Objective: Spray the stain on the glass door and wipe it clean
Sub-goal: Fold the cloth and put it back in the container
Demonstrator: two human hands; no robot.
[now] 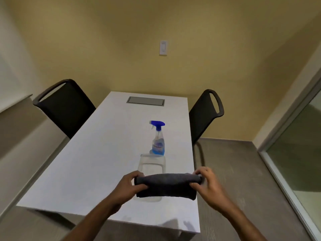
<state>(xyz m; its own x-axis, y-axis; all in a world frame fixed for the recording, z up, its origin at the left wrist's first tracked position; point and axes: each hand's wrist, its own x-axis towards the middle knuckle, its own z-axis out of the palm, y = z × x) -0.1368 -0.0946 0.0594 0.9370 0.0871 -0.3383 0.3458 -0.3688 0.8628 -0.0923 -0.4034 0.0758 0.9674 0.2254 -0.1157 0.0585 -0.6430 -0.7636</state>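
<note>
task barely begun: cloth in hand, nothing sprayed.
both hands, left hand [129, 186] and right hand [206, 184], gripped the folded grey cloth [165, 186] near the desk's [86, 162] front edge; spray bottle [158, 139] stood untouched mid-desk; glass door [298, 145] lay right.

A folded dark grey cloth [166, 186] is gripped at both ends, left hand [129, 187] and right hand [207, 186], above a clear tray [151, 165] on the white table [97, 164]. A spray bottle [158, 139] with a blue trigger head is stood upright just behind the tray. Two black chairs [64, 105] are placed at either side. A glass panel [295, 153] is seen at right.
</note>
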